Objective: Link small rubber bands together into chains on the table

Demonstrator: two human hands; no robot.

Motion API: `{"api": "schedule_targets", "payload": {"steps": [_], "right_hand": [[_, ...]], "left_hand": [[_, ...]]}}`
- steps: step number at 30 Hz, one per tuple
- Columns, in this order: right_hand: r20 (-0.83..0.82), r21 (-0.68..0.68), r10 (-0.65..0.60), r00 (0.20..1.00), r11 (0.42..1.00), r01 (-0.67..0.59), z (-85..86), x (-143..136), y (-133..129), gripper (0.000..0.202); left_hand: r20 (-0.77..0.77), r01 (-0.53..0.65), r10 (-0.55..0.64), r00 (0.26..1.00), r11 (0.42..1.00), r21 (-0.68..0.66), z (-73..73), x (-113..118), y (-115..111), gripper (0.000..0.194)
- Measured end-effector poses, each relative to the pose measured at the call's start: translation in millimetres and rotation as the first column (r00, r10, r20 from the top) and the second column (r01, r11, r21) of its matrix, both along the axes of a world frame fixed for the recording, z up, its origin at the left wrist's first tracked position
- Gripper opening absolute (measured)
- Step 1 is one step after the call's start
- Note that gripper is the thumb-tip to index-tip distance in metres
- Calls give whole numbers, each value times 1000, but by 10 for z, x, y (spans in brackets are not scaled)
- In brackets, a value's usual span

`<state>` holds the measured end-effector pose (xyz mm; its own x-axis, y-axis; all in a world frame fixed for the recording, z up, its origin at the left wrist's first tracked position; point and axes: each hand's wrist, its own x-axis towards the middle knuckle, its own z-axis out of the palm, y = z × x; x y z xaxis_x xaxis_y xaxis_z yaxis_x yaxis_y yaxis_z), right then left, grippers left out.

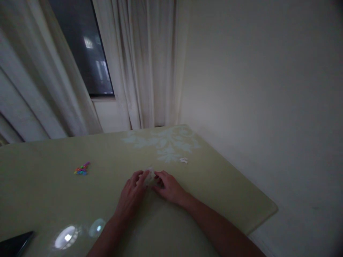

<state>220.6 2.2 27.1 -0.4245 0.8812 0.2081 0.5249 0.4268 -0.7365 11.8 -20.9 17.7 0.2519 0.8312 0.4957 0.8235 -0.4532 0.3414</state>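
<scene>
Near the middle of the table, a small, clear, crinkled piece that looks like a plastic bag lies between my two hands. My left hand has its fingers closed on the left side of it. From the right, my right hand pinches its other edge with thumb and fingers curled. The exact shape of the clear piece is blurred and partly covered by my fingers. Beyond my right hand sits a little group of white pieces. A small pile of bright multicoloured pieces lies off to the left.
The pale green table carries a white leaf pattern at its far end. A dark flat object pokes in at the lower left. Lamp reflections shine on the tabletop. Curtains hang behind, and a wall borders the right edge.
</scene>
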Motion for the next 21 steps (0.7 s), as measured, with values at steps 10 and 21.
{"api": "schedule_targets", "payload": {"steps": [10,21], "right_hand": [[-11,-41,28,1000,999,-28,52,44,-5,67],[29,-15,42,999,999,-42,76,66,-21,65]], "left_hand": [[-116,113,-104,988,991,77,21,-80,-18,67],[-20,-39,41,999,995,91,87,-66,22,58]]}}
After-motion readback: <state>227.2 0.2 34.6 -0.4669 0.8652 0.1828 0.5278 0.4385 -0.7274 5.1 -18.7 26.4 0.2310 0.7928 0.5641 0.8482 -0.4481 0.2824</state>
